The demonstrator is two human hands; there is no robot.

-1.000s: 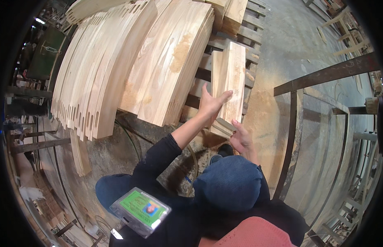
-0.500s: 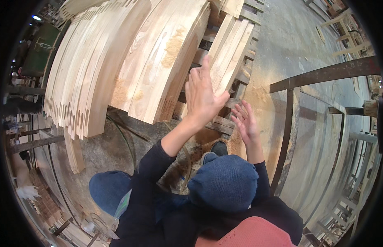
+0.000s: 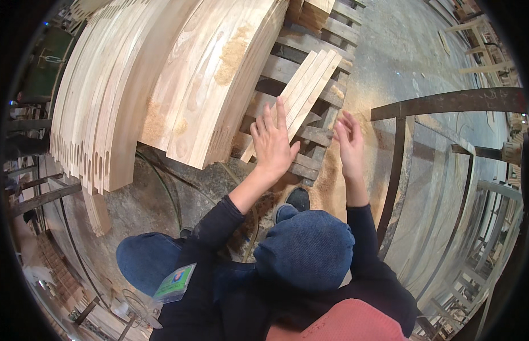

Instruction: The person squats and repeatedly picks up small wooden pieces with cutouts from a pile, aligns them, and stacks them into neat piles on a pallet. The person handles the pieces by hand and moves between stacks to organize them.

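Note:
A few pale wooden strips (image 3: 313, 85) lie side by side on a slatted wooden pallet (image 3: 338, 34), at a slant. Over their near part is my left hand (image 3: 270, 145), palm down with fingers stretched out; whether it presses on the wood I cannot tell. My right hand (image 3: 350, 150) is raised beside the pallet's right edge, its fingers loosely bent, thumb apart and nothing in it. Left of the strips stands a stack of wide pale boards (image 3: 202, 96) with sawdust on top and slots cut in the ends.
Further left is another stack of slotted wooden pieces (image 3: 100, 108). At the far end of the pallet sits a wood block stack (image 3: 315, 12). A dark metal frame (image 3: 398, 170) stands to my right. Hoses (image 3: 173, 193) run over the floor by my feet.
My left hand has moved down and left. The strips appear nearer to me and flatter on the pallet, with more slats uncovered beyond them. My right hand has shifted slightly right and its fingers have bent.

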